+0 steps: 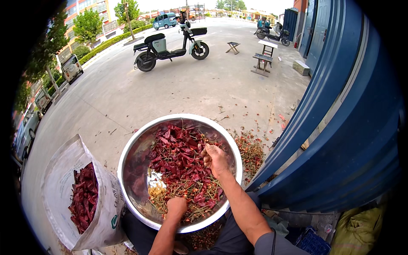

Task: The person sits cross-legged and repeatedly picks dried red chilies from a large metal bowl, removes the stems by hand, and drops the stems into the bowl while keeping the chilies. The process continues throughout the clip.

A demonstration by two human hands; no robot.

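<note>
A wide stainless steel basin (237,156) rests over my lap, holding dark red dried chilli peppers (178,143) at its far side. Nearer me in it lie thin stems and caps (191,197), with a small heap of yellow seeds (156,193) at the left. My left hand (177,206) is lowered onto the stems at the near side, its fingers hidden beneath it. Above the peppers at the right, my right hand (215,159) has its fingers curled and its thumb against them. Whether a small piece is pinched there is not clear.
A white woven sack (60,191) with red pepper pieces (84,197) stands left of the basin. Stems and caps (250,153) litter the concrete at right, beside blue metal panels (331,159). Farther off are an electric scooter (169,47), folding stools (263,62) and parked vehicles (70,67).
</note>
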